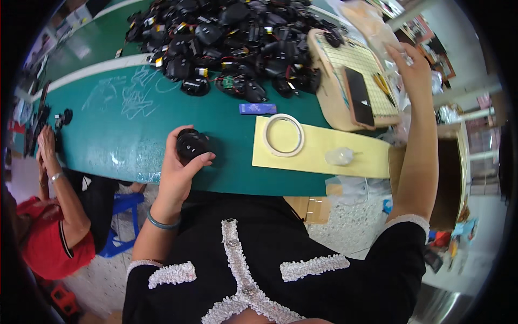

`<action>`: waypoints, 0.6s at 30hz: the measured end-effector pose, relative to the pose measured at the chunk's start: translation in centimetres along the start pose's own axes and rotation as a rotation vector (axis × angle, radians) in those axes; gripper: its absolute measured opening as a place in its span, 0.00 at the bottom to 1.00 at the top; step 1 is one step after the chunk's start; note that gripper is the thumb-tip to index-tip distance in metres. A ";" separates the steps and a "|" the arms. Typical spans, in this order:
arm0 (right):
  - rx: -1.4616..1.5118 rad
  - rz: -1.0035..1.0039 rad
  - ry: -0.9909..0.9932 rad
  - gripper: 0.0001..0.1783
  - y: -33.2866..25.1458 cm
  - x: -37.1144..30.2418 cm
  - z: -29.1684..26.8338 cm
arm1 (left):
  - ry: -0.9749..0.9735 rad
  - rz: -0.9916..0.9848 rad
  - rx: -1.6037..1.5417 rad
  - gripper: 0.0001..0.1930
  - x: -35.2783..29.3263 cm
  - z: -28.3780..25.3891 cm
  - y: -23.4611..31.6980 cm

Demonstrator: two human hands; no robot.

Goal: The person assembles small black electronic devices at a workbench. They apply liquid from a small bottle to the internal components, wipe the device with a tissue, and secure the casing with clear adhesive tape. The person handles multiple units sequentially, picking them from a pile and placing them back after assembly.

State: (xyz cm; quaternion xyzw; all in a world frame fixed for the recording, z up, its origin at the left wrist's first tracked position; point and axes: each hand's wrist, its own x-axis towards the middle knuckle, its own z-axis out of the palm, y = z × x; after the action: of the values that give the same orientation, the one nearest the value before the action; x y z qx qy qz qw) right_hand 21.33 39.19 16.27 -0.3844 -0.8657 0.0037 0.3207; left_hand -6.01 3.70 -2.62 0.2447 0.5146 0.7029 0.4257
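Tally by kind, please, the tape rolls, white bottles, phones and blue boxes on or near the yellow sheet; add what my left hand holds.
Tape roll: 1
White bottle: 1
Phone: 1
Blue box: 1
Black part in your left hand: 1
Total: 5

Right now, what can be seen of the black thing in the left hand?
The black thing is rounded, shiny, seemingly plastic, with small pale marks on its visible face. The left hand holds it near the front edge of the table, wrapping its left and near sides. Its underside is hidden.
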 end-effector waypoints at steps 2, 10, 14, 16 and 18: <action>-0.174 0.040 -0.088 0.26 7.9 3.3 0.8 | -0.080 -0.086 -0.063 0.32 1.2 -0.1 0.3; -0.434 -0.217 -0.107 0.30 28.3 14.0 9.5 | -0.107 -0.198 -0.104 0.40 1.6 -1.5 1.0; -0.218 0.124 -0.321 0.23 21.5 13.3 7.4 | -0.105 -0.156 -0.160 0.41 1.5 -1.7 0.0; -0.099 0.051 -0.178 0.19 13.4 8.9 5.0 | -0.099 -0.128 -0.139 0.41 1.5 -1.6 -0.1; 0.094 0.038 -0.033 0.20 8.1 3.7 1.1 | -0.114 -0.103 -0.083 0.41 1.7 -1.5 0.1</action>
State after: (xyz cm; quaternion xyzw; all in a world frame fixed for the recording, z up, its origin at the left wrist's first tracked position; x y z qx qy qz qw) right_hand 24.22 47.63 15.44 -0.3853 -0.8621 0.0570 0.3241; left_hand -8.06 4.36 -3.19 0.2396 0.4720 0.6857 0.4996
